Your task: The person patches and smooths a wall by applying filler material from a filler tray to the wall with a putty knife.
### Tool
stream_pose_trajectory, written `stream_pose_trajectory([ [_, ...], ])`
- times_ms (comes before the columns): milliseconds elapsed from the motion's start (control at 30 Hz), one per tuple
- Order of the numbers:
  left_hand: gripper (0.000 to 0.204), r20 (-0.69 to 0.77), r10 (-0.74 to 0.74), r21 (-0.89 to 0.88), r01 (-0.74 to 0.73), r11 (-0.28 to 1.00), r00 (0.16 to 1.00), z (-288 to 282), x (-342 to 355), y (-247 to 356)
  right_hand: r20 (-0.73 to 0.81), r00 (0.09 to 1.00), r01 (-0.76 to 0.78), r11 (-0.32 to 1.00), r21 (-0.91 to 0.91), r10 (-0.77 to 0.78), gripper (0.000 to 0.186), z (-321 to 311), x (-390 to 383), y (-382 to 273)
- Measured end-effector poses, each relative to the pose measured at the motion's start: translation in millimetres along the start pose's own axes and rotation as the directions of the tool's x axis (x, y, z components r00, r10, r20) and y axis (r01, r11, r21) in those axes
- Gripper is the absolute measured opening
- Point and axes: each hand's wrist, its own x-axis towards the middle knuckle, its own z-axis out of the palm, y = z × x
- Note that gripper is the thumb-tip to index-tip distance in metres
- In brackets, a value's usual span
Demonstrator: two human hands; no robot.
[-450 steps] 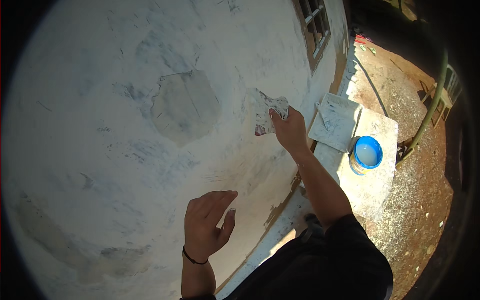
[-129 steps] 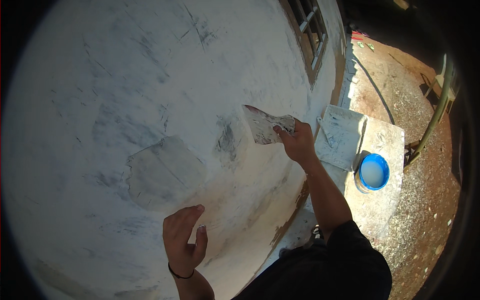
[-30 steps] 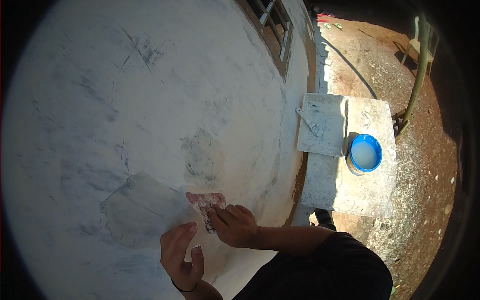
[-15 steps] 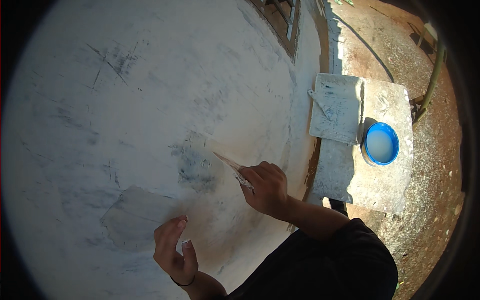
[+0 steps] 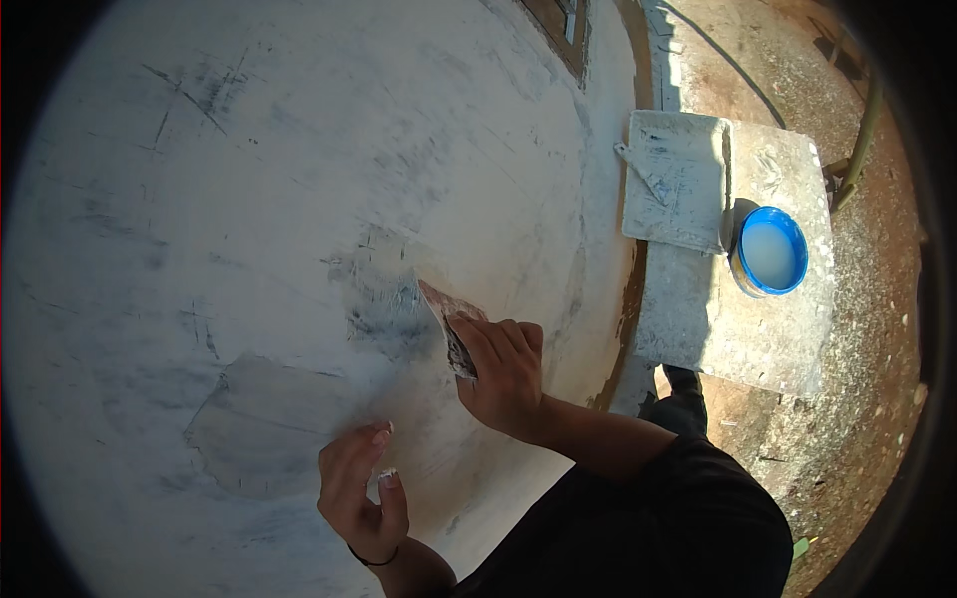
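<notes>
My right hand (image 5: 503,379) is closed around a flat, thin putty scraper (image 5: 455,311) smeared with white and brown residue. The scraper's pointed upper corner is at the right side of a grey, rough patch (image 5: 387,299) on the white wall (image 5: 289,149); whether its edge touches the wall I cannot tell. Lower down, my left hand (image 5: 359,493) is held up in front of the wall with fingers bent and thumb apart, holding nothing. White paste coats its fingertips, and a dark band circles the wrist. Beside it on the wall lies a smooth, pale grey patch (image 5: 264,424).
To the right stands a splattered work platform (image 5: 768,344). It carries a white-coated board (image 5: 693,214) with a paste-covered spatula (image 5: 648,177), plus a blue-rimmed bucket (image 5: 744,274) of whitish liquid. A brown-framed window opening (image 5: 566,50) breaks the wall at the top. Rough ground lies beyond.
My right hand has shifted slightly left and turned, so more of the scraper's broad face shows. My left hand stays raised, slightly further right. The view has shifted a little.
</notes>
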Motion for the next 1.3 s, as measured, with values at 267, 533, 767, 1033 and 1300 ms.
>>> stream_pose_trajectory([
  [267, 0.036, 0.072, 0.081, -0.028, -0.079, 0.996, 0.994, 0, -15, -2, -0.213, 0.977, 0.005, 0.999, -0.051, -0.016, 0.044, 2, -6, -10],
  [533, 0.034, 0.138, 0.15, -0.086, -0.139, 0.987, 0.979, -7, -30, -1, -0.213, 0.975, 0.034, 0.993, -0.113, -0.058, 0.051, 34, -6, -17],
  [767, 0.034, 0.104, 0.164, -0.127, -0.151, 0.98, 0.981, -10, -33, -2, -0.125, 0.978, 0.163, 0.986, -0.023, -0.165, 0.05, 25, -30, -35],
  [1033, 0.036, 0.015, 0.149, -0.086, -0.147, 0.985, 0.989, -6, -26, -3, -0.214, 0.966, 0.151, 0.988, 0.015, -0.144, 0.046, -19, -1, -15],
  [1300, 0.032, 0.012, 0.119, -0.082, -0.118, 0.99, 0.993, -11, -24, 0, -0.133, 0.964, 0.229, 0.973, -0.014, -0.229, 0.044, 27, -13, -25],
])
